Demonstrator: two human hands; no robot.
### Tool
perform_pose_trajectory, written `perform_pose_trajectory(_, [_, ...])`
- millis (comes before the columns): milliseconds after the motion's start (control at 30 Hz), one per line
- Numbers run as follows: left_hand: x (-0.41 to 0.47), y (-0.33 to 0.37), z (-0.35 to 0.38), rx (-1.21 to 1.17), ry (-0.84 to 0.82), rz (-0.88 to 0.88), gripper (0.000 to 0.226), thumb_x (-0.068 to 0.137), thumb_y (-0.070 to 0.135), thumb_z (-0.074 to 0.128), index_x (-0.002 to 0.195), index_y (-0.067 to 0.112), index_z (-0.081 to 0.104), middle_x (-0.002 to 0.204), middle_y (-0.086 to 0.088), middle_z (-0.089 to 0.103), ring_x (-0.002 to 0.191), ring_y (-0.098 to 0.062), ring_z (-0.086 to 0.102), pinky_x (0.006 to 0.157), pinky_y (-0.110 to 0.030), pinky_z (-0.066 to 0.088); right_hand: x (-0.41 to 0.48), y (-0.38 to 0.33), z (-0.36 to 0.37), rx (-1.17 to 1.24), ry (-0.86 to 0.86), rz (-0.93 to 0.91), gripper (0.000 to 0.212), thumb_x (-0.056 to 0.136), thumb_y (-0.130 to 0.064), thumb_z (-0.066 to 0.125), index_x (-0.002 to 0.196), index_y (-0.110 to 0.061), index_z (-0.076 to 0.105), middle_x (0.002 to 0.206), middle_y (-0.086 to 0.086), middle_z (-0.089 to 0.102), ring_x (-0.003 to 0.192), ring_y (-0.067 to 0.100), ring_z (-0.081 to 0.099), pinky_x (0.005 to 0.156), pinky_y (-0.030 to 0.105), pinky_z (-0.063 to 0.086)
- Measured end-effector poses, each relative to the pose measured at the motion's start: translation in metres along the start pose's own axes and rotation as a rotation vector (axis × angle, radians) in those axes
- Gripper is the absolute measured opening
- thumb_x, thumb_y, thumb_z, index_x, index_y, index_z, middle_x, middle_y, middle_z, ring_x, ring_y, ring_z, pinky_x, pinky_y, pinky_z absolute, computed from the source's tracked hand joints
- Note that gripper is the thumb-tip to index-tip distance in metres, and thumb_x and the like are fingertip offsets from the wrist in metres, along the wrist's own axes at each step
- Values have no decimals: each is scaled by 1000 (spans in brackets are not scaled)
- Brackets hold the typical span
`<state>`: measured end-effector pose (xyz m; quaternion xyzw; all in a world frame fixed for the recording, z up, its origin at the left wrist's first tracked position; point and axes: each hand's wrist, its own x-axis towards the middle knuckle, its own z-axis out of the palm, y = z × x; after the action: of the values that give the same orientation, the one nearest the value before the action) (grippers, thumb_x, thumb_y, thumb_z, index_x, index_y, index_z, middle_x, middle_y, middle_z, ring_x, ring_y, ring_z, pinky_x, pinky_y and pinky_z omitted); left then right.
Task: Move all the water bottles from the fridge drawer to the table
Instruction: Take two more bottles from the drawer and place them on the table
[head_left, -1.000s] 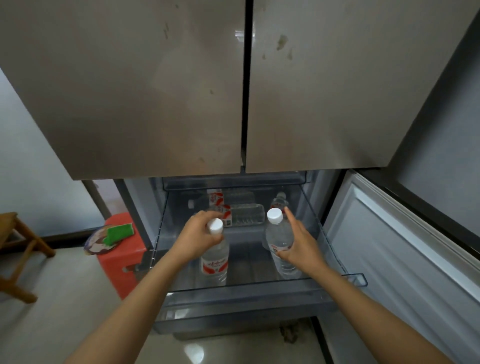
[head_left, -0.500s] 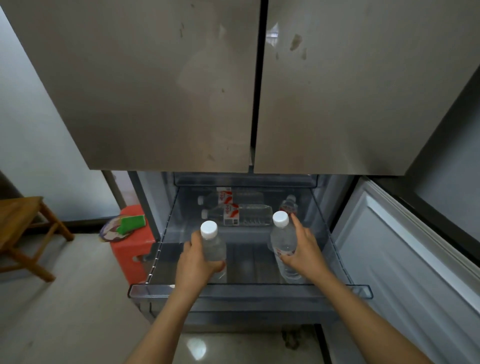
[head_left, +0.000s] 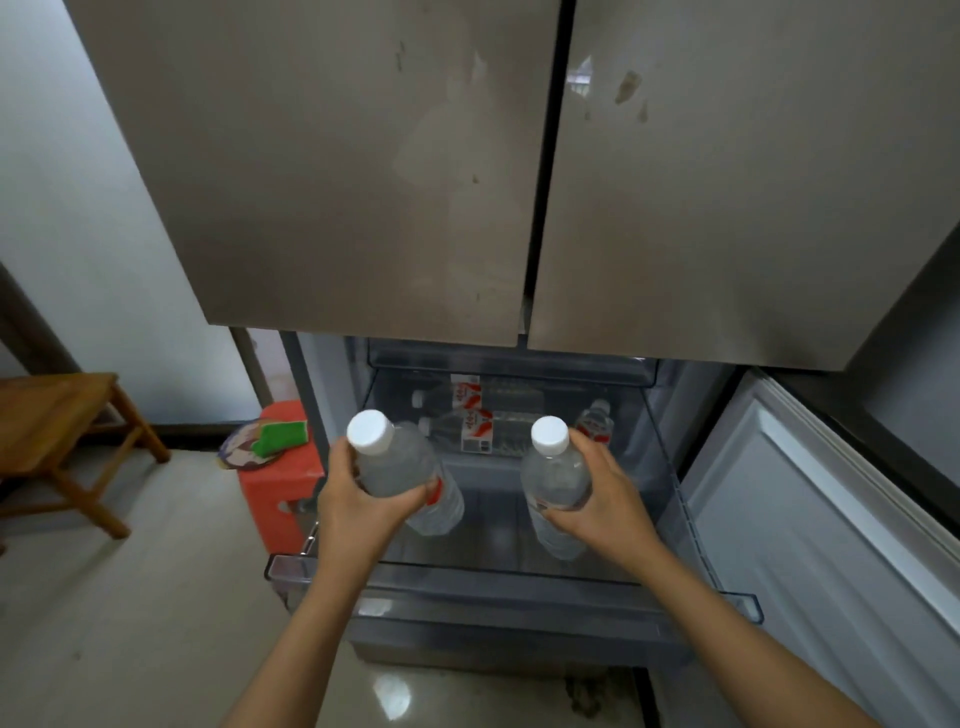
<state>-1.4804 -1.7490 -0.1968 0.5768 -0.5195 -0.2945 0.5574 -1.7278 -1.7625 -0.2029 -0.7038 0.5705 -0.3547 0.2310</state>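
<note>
My left hand (head_left: 358, 501) is wrapped round the body of the left bottle (head_left: 397, 460). My fingers curl under it, and its white cap tilts up and to the left. My right hand (head_left: 605, 493) grips the right bottle (head_left: 556, 475) from its right side, thumb across the front, cap pointing up.

Both bottles are inside the open drawer (head_left: 519, 584), the left one by the left wall, the right one right of centre. I cannot tell whether their bases touch the floor. My hands are well apart.

At the back of the drawer the lying bottles (head_left: 480, 431) rest on their sides, one behind the other, and an upright bottle (head_left: 595, 426) stands just behind my right fingers.

The doors (head_left: 363, 182) above are closed. A red stool (head_left: 275, 486) stands left of the drawer.
</note>
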Motion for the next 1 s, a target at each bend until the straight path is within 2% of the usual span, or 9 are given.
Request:
perform_pose_trajectory(67, [-2,22,-17,-43,57,89,75,50,25,85,103,54,40,105,29,49,98,6,52,69,-8,43,7,-30,-5,62,-7,-77,84,66,-23,80,117,-61,26,115,-30,39,111,-4,41,89,13,35])
perform_pose_trajectory(200, [-3,57,-66,-66,291,198,76,43,47,81,109,44,44,114,12,55,105,1,55,72,-3,47,28,-90,-3,281,-45,-238,91,63,-15,82,113,-70,29,116,-39,40,107,-21,42,83,-2,36])
perform_pose_trajectory(367, [-18,68,-134,54,617,244,77,45,51,81,113,41,46,121,7,55,109,-7,55,77,-8,48,57,-151,35,494,-155,-394,91,60,-13,84,116,-63,32,117,-44,38,114,-16,42,91,5,41])
perform_pose_trajectory(500, [-52,57,-178,165,853,157,74,53,24,83,117,27,46,118,-1,55,106,-13,56,76,-15,46,71,-193,85,616,-371,-516,88,62,-12,83,118,-58,33,117,-43,38,114,-16,41,89,5,42])
perform_pose_trajectory(600, [-84,46,-198,258,940,98,73,57,7,83,112,35,43,104,18,53,93,7,54,76,-17,41,71,-213,119,662,-498,-559,88,61,-15,82,113,-66,32,116,-40,40,116,-3,45,91,16,44])
perform_pose_trajectory(633, [-100,43,-203,298,998,61,74,58,5,82,111,36,42,101,22,52,89,11,53,75,-18,41,66,-220,131,665,-566,-592,87,62,-14,82,114,-63,32,117,-37,40,116,-3,46,90,15,44])
perform_pose_trajectory(700, [-126,36,-207,343,1093,-27,73,58,4,83,110,35,43,102,14,53,93,-1,55,77,-24,43,56,-222,148,624,-650,-647,85,63,-14,82,115,-57,32,115,-37,41,111,-10,45,88,12,44])
perform_pose_trajectory(800, [-172,27,-203,371,1252,-135,72,57,5,84,109,34,44,104,6,53,94,-16,54,78,-31,43,36,-225,167,511,-777,-806,82,65,-23,82,118,-54,28,120,-23,43,110,-1,46,94,24,44])
perform_pose_trajectory(1000, [-259,21,-171,402,1455,-271,72,57,7,84,107,38,44,98,15,50,88,-6,50,71,-19,40,0,-217,194,441,-1027,-930,84,65,-28,81,122,-53,24,123,-9,46,112,12,48,94,32,46])
